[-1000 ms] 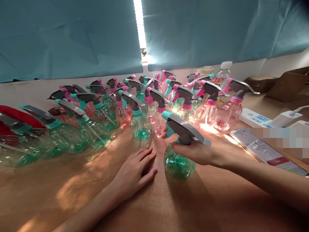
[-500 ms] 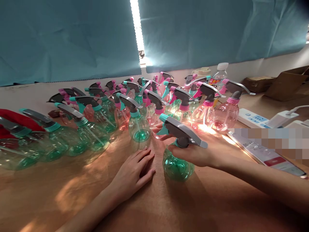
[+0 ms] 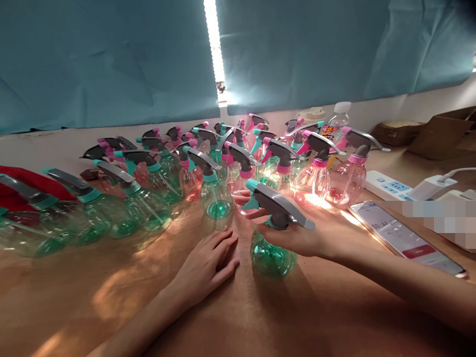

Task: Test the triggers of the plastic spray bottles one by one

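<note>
Against the right hand (image 3: 303, 239), a translucent green spray bottle (image 3: 273, 255) seems ribbed.

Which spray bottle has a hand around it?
The round, transparent green plastic spray bottle just right of the left hand; it alone has the right hand around its neck.

Blue-green cloth (image 3: 111, 59) hangs above pale wall (image 3: 33, 149), bright vertical strip (image 3: 214, 44) splitting it; light patches (image 3: 115, 287) dapple brown tabletop (image 3: 48, 292).
</note>
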Demonstrator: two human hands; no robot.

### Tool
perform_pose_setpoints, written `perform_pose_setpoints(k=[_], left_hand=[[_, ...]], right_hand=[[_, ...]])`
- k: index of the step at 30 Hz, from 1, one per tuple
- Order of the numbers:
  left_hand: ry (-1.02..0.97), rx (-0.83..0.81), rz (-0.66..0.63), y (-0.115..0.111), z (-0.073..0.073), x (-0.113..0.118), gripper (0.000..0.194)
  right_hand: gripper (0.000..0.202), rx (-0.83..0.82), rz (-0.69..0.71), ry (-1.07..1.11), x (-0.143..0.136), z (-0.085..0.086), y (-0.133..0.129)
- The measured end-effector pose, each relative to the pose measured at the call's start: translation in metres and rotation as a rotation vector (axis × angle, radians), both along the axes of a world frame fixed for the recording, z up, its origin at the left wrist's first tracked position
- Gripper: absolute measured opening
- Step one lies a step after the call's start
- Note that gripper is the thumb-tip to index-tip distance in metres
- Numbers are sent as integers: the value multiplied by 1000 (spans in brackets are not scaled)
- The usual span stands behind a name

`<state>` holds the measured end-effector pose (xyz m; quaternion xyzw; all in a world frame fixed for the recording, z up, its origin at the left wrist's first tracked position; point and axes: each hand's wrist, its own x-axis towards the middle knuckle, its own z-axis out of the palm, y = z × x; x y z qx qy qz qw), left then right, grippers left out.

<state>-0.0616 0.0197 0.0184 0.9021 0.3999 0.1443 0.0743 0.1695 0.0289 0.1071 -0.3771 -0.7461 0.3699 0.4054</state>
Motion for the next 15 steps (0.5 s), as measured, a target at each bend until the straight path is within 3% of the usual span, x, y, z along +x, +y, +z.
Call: perform_pose_setpoints(k=[4, 7, 11, 15], left_hand=[[-8, -8, -3, 0, 1, 1, 41], [-16, -11, -6, 0, 1, 1, 39], [-27, -13, 4, -2, 1, 0, 37], [-28, -2, 17, -7, -1, -6, 36]], right_hand=[[31, 152, -86, 53, 0, -30, 6], [39, 164, -115, 74, 1, -48, 7], [40, 190, -184, 22, 6, -57, 0], [41, 209, -231, -197, 19, -56, -13]])
